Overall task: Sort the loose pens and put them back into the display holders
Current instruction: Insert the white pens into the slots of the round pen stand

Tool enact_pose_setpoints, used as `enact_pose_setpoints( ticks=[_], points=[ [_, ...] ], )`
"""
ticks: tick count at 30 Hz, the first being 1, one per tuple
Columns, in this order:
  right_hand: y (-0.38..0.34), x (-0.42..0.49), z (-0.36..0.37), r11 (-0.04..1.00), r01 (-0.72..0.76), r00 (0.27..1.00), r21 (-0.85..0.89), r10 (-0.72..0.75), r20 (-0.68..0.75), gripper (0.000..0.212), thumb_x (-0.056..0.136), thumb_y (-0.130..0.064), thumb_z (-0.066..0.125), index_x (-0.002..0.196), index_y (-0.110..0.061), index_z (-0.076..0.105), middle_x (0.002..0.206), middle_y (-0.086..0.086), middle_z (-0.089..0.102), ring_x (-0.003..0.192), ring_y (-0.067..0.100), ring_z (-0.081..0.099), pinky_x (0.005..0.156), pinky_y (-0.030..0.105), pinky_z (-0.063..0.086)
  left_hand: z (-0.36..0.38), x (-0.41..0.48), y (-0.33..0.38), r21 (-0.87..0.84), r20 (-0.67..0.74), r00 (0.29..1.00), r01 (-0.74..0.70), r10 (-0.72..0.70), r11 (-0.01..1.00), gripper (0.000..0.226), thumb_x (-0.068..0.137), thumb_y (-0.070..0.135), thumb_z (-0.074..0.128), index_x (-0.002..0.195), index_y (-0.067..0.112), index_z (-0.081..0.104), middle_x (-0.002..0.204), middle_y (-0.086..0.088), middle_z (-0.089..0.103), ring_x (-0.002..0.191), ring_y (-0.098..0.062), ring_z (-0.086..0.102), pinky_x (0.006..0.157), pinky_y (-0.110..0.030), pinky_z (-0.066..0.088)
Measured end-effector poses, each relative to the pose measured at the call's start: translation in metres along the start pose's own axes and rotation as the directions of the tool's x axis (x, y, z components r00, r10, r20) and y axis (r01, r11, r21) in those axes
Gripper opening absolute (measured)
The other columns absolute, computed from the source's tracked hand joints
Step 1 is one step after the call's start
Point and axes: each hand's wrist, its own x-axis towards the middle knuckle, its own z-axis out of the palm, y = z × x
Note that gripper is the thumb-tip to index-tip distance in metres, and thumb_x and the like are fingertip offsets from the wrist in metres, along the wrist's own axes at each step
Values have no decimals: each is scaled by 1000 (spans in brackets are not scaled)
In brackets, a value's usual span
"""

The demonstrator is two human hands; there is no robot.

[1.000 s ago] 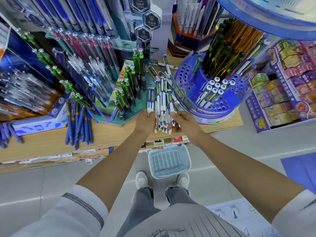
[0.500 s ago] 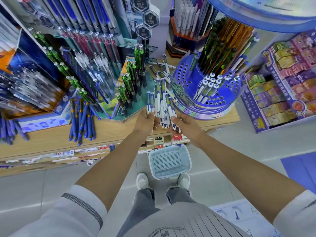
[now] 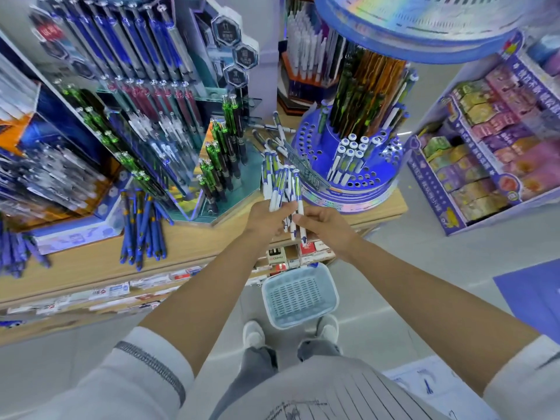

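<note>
L hand curled round white pens, R hand pinching their lower ends just beside it, over surface edge; judged best: square tips w/ R, hold L grip firm, then feed singly into round blue holder beyond R hand.

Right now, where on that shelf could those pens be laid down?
Bare wood runs along the shelf's front edge, between the loose blue pens and the left hand gripping the white pens. Between the teal stand and the round blue holder it's crowded with scattered pens.
</note>
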Motion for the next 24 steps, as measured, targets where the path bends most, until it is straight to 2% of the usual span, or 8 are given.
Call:
enact_pose_setpoints(
  ticks=[3,7,9,12,15,20,22,24],
  points=[
    [-5,-5,-7,999,11,1000,49,-11,12,18,91,-21,65,100,-7,72,84,10,72,75,19,66,78,35,55,5,-2,7,30,23,1000,-10,10,1000,20,94,25,61,77,13,62,49,6,52,41,-7,43,40,-15,33],
    [-15,-14,-16,997,80,996,21,-80,-31,13,93,-20,63,100,-20,74,91,4,75,79,8,62,78,30,49,12,-4,16,48,10,1000,-24,23,999,24,99,28,49,101,7,60,76,-7,66,52,-14,56,49,-22,42],
    [-20,-19,-26,991,136,989,-16,-137,-63,12,93,-22,64,98,-23,74,101,10,73,80,4,59,76,23,45,16,-8,23,-9,24,997,-76,76,997,15,101,23,46,95,10,51,77,-8,68,57,-16,63,56,-28,49],
    [-29,-28,-45,979,200,969,-29,-202,-140,16,93,-17,62,105,-16,72,102,-3,72,74,-2,59,71,16,48,23,-17,35,-46,74,984,-162,165,986,14,103,20,42,92,10,42,74,-12,64,55,-17,62,53,-29,51],
    [-34,-35,-72,968,248,941,-38,-250,-228,21,93,-12,61,111,-8,70,85,-13,71,69,4,56,69,17,50,33,-20,41,-32,80,971,-221,223,975,12,103,22,41,98,11,41,74,-8,59,57,-19,54,57,-32,48],
    [-44,-30,-114,954,262,859,-143,-298,-417,6,88,-11,67,93,-12,71,69,-4,67,59,0,55,64,19,47,51,-24,46,-48,64,971,-226,229,973,11,104,20,40,94,14,42,74,-6,56,57,-17,50,53,-28,46],
    [-48,-23,-124,953,244,829,-178,-300,-471,14,87,-8,69,98,0,66,68,-2,66,56,-2,56,60,15,47,57,-26,48,-76,62,973,-216,221,974,10,103,18,40,97,10,42,73,-6,56,56,-16,49,50,-27,46],
    [-55,-17,-129,953,241,814,-186,-303,-495,26,86,-8,70,108,-2,58,77,7,67,62,1,62,64,16,50,61,-27,51,-80,41,974,-220,224,972,14,103,17,40,92,10,45,72,-7,56,56,-16,49,49,-26,46]
  ],
)
